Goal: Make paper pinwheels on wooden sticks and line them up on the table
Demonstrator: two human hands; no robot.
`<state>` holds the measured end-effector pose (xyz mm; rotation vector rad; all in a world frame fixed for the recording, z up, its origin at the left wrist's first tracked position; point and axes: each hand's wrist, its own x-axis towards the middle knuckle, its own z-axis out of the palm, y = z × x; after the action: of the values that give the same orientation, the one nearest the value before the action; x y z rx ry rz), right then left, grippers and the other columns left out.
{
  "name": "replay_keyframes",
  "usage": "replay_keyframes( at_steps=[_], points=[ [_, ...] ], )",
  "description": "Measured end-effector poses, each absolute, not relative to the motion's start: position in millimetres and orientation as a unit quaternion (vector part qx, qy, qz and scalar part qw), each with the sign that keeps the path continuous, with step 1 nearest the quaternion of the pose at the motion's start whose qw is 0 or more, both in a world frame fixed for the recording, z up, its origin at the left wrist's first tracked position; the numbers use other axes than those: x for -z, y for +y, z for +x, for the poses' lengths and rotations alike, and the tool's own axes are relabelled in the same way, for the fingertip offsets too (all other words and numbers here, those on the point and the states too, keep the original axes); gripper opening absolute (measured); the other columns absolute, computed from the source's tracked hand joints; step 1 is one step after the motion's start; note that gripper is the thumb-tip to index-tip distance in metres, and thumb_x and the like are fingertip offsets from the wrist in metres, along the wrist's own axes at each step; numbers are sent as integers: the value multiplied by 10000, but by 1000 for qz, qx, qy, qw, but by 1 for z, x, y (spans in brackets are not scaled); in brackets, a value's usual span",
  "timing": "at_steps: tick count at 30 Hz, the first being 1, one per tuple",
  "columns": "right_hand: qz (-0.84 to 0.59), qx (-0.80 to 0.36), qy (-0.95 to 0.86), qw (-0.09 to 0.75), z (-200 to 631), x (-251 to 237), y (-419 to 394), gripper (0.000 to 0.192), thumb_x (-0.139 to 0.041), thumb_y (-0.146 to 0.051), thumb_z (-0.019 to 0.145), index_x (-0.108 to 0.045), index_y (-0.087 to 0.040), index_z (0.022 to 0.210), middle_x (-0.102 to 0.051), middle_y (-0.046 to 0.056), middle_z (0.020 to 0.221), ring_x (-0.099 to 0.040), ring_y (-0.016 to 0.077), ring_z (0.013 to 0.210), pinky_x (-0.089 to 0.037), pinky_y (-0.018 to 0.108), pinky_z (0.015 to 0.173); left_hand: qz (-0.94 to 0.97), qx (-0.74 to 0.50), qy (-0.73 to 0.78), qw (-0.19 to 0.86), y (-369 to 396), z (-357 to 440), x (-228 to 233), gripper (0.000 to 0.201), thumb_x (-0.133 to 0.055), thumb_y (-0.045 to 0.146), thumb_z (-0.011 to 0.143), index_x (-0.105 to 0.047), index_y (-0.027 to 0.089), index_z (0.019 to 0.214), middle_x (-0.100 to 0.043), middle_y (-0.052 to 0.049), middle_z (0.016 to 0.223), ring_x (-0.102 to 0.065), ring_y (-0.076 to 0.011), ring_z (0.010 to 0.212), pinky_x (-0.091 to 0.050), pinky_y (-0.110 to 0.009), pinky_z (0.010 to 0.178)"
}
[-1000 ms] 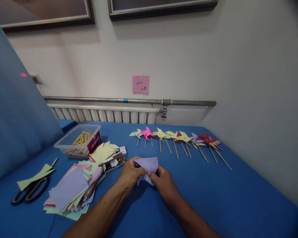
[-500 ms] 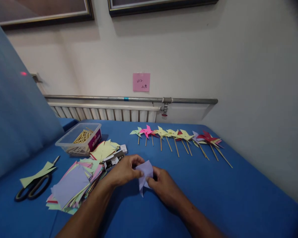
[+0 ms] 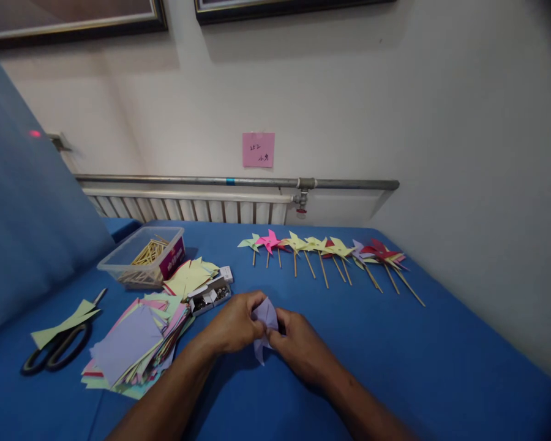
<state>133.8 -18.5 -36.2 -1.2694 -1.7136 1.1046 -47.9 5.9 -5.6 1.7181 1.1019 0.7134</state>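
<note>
Folded paper (image 3: 267,312): lilac. Pinwheels (image 3: 316,245): pale green, hot pink, pale yellow, red, lilac. Paper stack (image 3: 127,344): lilac top sheet, multicoloured edges. Desk (image 3: 386,367): plain blue. Wall note (image 3: 258,147): pink.

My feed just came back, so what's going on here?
The left hand and right hand hold a folded purple paper between them over the blue table; fingers hide part of it. Pinwheels on sticks lie in a row beyond, reaching to the right. To the left are the paper pile, a tub of sticks, an open box of small metal pieces, and scissors partly under green paper.
</note>
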Motion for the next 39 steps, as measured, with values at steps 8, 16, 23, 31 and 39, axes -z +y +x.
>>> replay_keyframes(
  at_steps=[8,16,23,31,39],
  points=[
    [-369,-625,-483,490,142,23,-14,457,-800,-642,854,-724,-195,906,-690,18,803,-615,189,748,-494,311,746,497,-477,413,596,16,-46,6,299,-776,183,514,-699,162,802,-687,11,701,-583,-132,626,-444,-227,610],
    [-386,-595,-427,561,116,51,-11,573,-904,-560,740,-749,-195,1153,-808,111,1115,-734,331,1081,-570,408,922,416,-541,417,601,13,-24,16,297,-804,184,507,-703,156,785,-702,13,684,-600,-128,622,-468,-232,626],
    [-462,-542,-423,561,120,67,-3,411,-852,-512,729,-748,-188,960,-775,48,852,-698,251,786,-556,363,777,420,-532,423,602,11,-18,21,292,-793,189,514,-697,158,788,-697,18,693,-600,-127,635,-469,-237,643],
    [-477,-551,-401,555,123,66,-1,388,-826,-471,707,-760,-169,941,-770,50,819,-684,243,742,-529,338,711,391,-528,429,620,12,-18,22,348,-823,222,502,-714,148,824,-724,2,697,-619,-136,614,-481,-248,629],
    [-497,-530,-405,554,126,63,-2,384,-803,-478,737,-771,-170,963,-816,88,879,-734,279,779,-569,362,721,420,-557,497,516,18,-27,23,258,-828,353,583,-674,175,688,-614,35,615,-499,-109,587,-406,-242,615]
  ],
)
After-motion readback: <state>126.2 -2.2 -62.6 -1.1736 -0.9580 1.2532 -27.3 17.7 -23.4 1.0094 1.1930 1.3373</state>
